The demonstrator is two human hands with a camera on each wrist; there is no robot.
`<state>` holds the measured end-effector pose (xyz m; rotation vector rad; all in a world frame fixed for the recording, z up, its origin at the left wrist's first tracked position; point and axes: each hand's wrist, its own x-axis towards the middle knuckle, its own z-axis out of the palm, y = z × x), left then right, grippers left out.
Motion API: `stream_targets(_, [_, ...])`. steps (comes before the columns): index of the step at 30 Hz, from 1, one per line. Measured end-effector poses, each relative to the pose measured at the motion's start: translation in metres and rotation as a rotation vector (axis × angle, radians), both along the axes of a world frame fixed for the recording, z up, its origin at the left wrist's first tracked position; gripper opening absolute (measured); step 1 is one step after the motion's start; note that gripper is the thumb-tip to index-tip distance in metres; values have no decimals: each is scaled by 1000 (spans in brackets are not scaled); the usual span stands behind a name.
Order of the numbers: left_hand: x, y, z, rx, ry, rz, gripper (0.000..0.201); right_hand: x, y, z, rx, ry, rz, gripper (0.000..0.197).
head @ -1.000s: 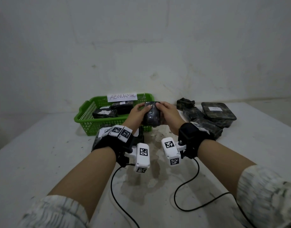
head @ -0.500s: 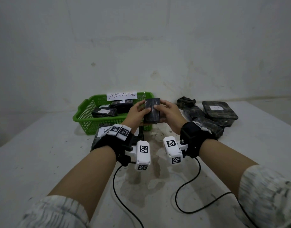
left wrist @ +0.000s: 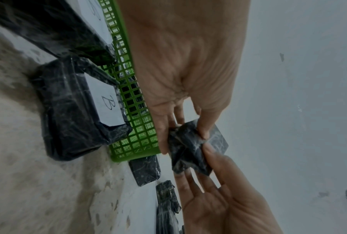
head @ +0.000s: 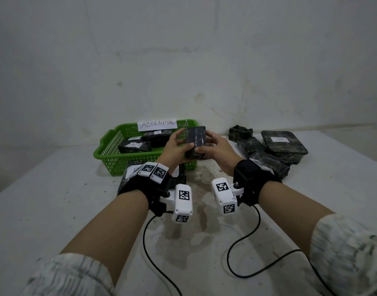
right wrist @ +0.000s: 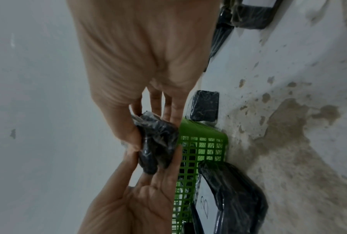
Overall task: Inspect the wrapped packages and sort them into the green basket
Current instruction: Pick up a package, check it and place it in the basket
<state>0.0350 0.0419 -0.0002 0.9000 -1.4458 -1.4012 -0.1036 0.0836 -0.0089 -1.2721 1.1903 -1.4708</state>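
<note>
A small black wrapped package (head: 195, 142) is held up in the air between both hands, just in front of the green basket (head: 110, 154). My left hand (head: 176, 146) grips its left side, thumb on the front face. My right hand (head: 217, 149) grips its right side, thumb on the lower front. In the left wrist view the same package (left wrist: 190, 150) is pinched by the left thumb and fingers, with the right hand's fingers (left wrist: 204, 171) under it. The right wrist view shows the package (right wrist: 156, 142) between both thumbs. The basket holds several black packages (head: 135, 146) with small white labels.
A paper sign reading ABNORMAL (head: 157, 124) sits on the basket's back rim. More dark wrapped packages (head: 283, 144) lie piled at the right. A package labelled B (left wrist: 72, 110) lies against the basket's front. Two black cables (head: 243, 253) trail on the stained white table.
Both hands have lifted the small package and turned it, so a flat face now shows toward me. The hands sit slightly higher than before.
</note>
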Motion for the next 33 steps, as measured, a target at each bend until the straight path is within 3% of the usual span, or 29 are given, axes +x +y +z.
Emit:
stream_targets(4, [2, -4, -2, -277, -218, 152, 39, 0, 0, 1, -34, 53, -48, 83])
stream_targets(10, [-2, 1, 5, -102, -97, 54, 22, 1, -9, 3, -6, -73, -159, 37])
stream_targets(15, [-10, 4, 2, -7, 8, -12, 15, 8, -13, 2, -92, 413, -292, 38])
stream_targets(19, [-9, 4, -3, -3, -26, -15, 19, 6, -20, 0, -82, 583, -293, 29])
stream_targets(24, [-9, 4, -1, -16, -23, 39, 20, 7, -19, 1, -94, 529, -262, 31])
stream_targets(28, [-9, 2, 2, -52, 37, 110, 25, 14, -5, 2, -81, 496, -181, 21])
stream_targets(33, [-14, 6, 4, -50, 16, 76, 29, 15, -14, -3, -14, 463, -217, 34])
